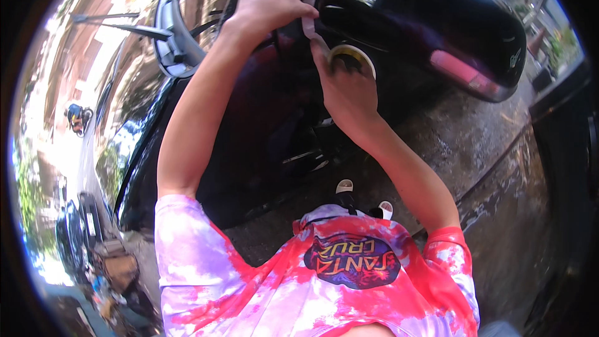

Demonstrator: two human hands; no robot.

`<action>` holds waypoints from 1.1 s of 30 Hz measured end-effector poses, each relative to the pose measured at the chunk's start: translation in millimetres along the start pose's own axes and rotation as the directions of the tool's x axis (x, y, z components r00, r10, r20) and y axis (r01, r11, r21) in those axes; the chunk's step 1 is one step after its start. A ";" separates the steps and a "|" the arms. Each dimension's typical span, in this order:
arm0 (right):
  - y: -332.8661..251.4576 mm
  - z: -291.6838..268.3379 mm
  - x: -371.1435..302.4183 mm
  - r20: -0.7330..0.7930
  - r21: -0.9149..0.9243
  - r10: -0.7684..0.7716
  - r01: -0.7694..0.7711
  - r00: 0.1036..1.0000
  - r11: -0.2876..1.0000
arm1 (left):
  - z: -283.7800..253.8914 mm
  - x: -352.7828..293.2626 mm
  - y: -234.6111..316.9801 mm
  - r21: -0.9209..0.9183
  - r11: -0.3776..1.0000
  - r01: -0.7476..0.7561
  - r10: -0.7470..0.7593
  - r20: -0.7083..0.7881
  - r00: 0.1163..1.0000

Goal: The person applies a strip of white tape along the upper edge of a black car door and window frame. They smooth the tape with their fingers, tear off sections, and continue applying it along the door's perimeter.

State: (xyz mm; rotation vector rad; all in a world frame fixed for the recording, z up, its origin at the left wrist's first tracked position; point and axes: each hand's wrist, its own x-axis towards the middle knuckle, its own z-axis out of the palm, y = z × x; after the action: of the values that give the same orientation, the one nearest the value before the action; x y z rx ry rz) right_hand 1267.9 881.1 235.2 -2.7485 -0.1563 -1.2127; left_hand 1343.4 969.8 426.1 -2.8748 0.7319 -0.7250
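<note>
Tape strip (310, 27) touches your spread left hand (268, 3), twelve o'clock; your right hand (351, 95) grips tape roll (368, 61), one; lettered shirt (352, 262), five.

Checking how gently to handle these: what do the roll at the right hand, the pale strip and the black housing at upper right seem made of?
Roll: probably tape on a card or plastic core; pale outside, yellowish inner ring.
Pale strip: likely paper or plastic film; looks thin and fairly matte.
Black housing: probably painted plastic or metal; smooth, glossy, bright reflections, but gloss can't settle which.
</note>
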 end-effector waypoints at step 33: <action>-6.4 -29.4 6.3 0.092 0.098 -0.037 0.028 0.995 0.995 | -21.9 132.4 10.7 -0.109 0.964 -0.243 0.199 -0.316 0.928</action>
State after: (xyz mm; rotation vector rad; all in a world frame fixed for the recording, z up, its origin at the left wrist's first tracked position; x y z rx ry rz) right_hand 1249.8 882.9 260.0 -2.7296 -0.2626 -1.0552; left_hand 1430.9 898.7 499.7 -2.7673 1.1725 -1.1365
